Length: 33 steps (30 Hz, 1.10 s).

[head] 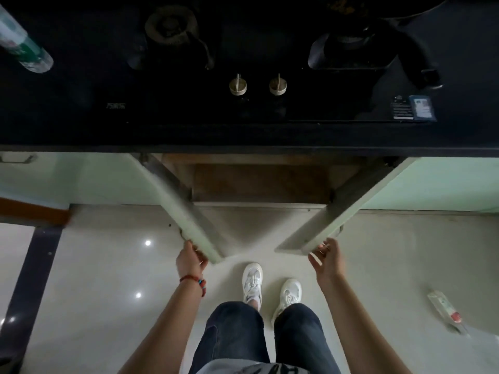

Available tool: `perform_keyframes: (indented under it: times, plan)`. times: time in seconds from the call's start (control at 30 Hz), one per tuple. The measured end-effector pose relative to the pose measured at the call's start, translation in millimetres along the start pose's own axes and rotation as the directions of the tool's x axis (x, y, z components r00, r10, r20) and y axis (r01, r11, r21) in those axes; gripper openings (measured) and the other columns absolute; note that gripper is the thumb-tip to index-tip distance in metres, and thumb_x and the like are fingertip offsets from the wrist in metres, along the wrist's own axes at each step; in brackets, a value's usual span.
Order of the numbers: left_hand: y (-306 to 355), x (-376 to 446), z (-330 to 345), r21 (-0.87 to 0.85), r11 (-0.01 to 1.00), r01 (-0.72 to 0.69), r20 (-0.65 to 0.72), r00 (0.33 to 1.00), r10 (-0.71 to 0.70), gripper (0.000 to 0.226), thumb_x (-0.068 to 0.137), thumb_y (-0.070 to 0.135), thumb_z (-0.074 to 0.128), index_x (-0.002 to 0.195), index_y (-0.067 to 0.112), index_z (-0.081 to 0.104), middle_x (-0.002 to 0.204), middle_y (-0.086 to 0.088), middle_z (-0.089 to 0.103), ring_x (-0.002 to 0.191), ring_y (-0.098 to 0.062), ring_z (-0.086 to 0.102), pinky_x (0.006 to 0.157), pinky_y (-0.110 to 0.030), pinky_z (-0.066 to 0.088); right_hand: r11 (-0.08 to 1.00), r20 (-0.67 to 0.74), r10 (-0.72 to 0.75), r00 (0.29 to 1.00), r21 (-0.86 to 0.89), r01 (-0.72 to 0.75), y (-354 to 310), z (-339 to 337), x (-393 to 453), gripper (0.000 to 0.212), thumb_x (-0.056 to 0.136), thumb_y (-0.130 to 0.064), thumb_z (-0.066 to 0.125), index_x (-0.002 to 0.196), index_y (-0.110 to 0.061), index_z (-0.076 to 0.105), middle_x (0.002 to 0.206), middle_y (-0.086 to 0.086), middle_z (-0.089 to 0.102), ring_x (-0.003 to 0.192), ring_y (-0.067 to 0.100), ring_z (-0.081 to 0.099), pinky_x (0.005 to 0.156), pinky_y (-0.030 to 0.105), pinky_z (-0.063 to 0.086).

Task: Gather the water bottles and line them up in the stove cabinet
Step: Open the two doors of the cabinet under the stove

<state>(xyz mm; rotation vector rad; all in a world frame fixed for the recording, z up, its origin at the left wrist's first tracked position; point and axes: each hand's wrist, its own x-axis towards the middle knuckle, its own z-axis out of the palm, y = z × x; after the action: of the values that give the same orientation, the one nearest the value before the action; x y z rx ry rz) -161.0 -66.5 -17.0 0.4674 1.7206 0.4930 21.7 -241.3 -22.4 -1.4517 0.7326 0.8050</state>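
Note:
I look straight down at a black stove top and the cabinet [259, 182] beneath it, whose two pale green doors stand swung outward. My left hand [190, 259] grips the outer edge of the left door [186, 211]. My right hand [326, 259] holds the outer edge of the right door [332, 225], fingers curled on it. The brown inside of the cabinet shows no bottles. A clear water bottle with a green label [21, 44] stands on the counter at far left. Another bottle with a red cap [445, 310] lies on the floor at right.
Two burners [172, 25] and two knobs [237, 86] sit on the stove top, with a dark pan [405, 6] at the back right. My feet in white shoes [252, 282] stand on the glossy pale floor before the cabinet. A dark floor strip [35, 279] runs along the left.

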Motion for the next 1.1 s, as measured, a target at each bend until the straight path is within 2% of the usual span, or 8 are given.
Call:
perform_keyframes:
  times: [0.13, 0.23, 0.43, 0.53, 0.63, 0.87, 1.03, 1.1]
  plan:
    - [-2.3, 9.2, -57.8, 0.165, 0.982, -0.087, -0.086, 0.991, 0.103, 0.045, 0.087, 0.045, 0.044, 0.105, 0.006, 0.057, 0.102, -0.011, 0.056, 0.096, -0.027, 0.054, 0.090, -0.042, 0.047, 0.986, -0.077, -0.103, 0.992, -0.140, 0.091, 2.5, -48.8, -7.0, 0.027, 0.090, -0.043, 0.044, 0.094, -0.018, 0.055, 0.083, 0.005, 0.056, 0.079, 0.019, 0.055, 0.078, 0.037, 0.048]
    - [-0.9, 11.3, -77.0, 0.397, 0.902, -0.170, -0.065, 0.975, 0.213, 0.058, 0.084, 0.058, 0.042, 0.086, 0.003, 0.060, 0.095, -0.014, 0.058, 0.090, -0.030, 0.055, 0.085, -0.041, 0.047, 0.952, -0.082, -0.168, 0.982, -0.272, 0.140, 2.2, -76.7, -8.8, 0.032, 0.084, -0.048, 0.053, 0.089, -0.017, 0.057, 0.088, 0.007, 0.057, 0.087, 0.022, 0.053, 0.087, 0.042, 0.044]
    - [-6.8, 2.2, -85.0, 0.493, 0.817, -0.299, 0.068, 0.949, 0.307, 0.035, 0.078, 0.042, 0.062, 0.069, 0.008, 0.061, 0.087, -0.013, 0.062, 0.081, -0.028, 0.057, 0.084, -0.040, 0.051, 0.875, -0.017, -0.284, 0.959, -0.414, 0.252, -4.1, -107.5, -14.1, 0.031, 0.084, -0.025, 0.061, 0.059, -0.017, 0.044, 0.061, 0.003, 0.043, 0.058, 0.015, 0.040, 0.060, 0.028, 0.036]
    - [-4.6, -0.1, -94.1, 0.499, 0.804, -0.322, 0.078, 0.941, 0.329, 0.030, 0.079, 0.035, 0.062, 0.075, 0.005, 0.062, 0.084, -0.013, 0.060, 0.079, -0.027, 0.054, 0.079, -0.035, 0.049, 0.878, -0.083, -0.317, 0.945, -0.404, 0.258, -6.6, -126.5, -13.2, 0.020, 0.077, -0.030, 0.067, 0.086, -0.018, 0.054, 0.078, 0.008, 0.053, 0.068, 0.018, 0.048, 0.064, 0.030, 0.041]
    - [-1.5, 3.5, -117.9, 0.555, 0.748, -0.363, 0.082, 0.919, 0.385, 0.030, 0.082, 0.032, 0.059, 0.083, 0.003, 0.065, 0.083, -0.018, 0.060, 0.077, -0.029, 0.053, 0.071, -0.031, 0.040, 0.870, -0.159, -0.374, 0.914, -0.400, 0.287, -10.7, -147.2, -15.6, 0.044, 0.079, -0.028, 0.068, 0.119, -0.015, 0.054, 0.087, 0.011, 0.054, 0.085, 0.023, 0.049, 0.077, 0.035, 0.040]
    - [2.8, 10.8, -162.0, 0.710, 0.584, -0.393, 0.065, 0.863, 0.501, 0.035, 0.087, 0.025, 0.050, 0.103, -0.003, 0.063, 0.109, -0.028, 0.064, 0.102, -0.043, 0.057, 0.084, -0.039, 0.045, 0.855, -0.206, -0.413, 0.887, -0.423, 0.300, -5.2, -173.9, -23.4, 0.053, 0.084, -0.034, 0.061, 0.126, -0.004, 0.051, 0.097, 0.008, 0.048, 0.091, 0.021, 0.045, 0.084, 0.037, 0.040]
    - [-15.7, 4.7, -180.6, 0.716, 0.542, -0.439, 0.086, 0.827, 0.556, 0.032, 0.089, 0.022, 0.048, 0.098, -0.005, 0.061, 0.106, -0.029, 0.064, 0.100, -0.043, 0.058, 0.088, -0.043, 0.045, 0.839, -0.198, -0.423, 0.884, -0.453, 0.300, 21.7, -180.4, -29.6, 0.026, 0.085, -0.037, 0.056, 0.080, -0.012, 0.059, 0.082, 0.015, 0.051, 0.080, 0.024, 0.046, 0.063, 0.032, 0.037]
    - [-23.7, 0.6, -189.0, 0.728, 0.507, -0.462, 0.095, 0.800, 0.593, 0.031, 0.090, 0.019, 0.045, 0.100, -0.004, 0.063, 0.108, -0.029, 0.064, 0.102, -0.043, 0.057, 0.090, -0.043, 0.046, 0.819, -0.206, -0.454, 0.867, -0.480, 0.315, 27.8, -180.5, -37.6, 0.028, 0.088, -0.034, 0.053, 0.083, -0.008, 0.062, 0.082, 0.017, 0.054, 0.078, 0.025, 0.048, 0.066, 0.032, 0.035]
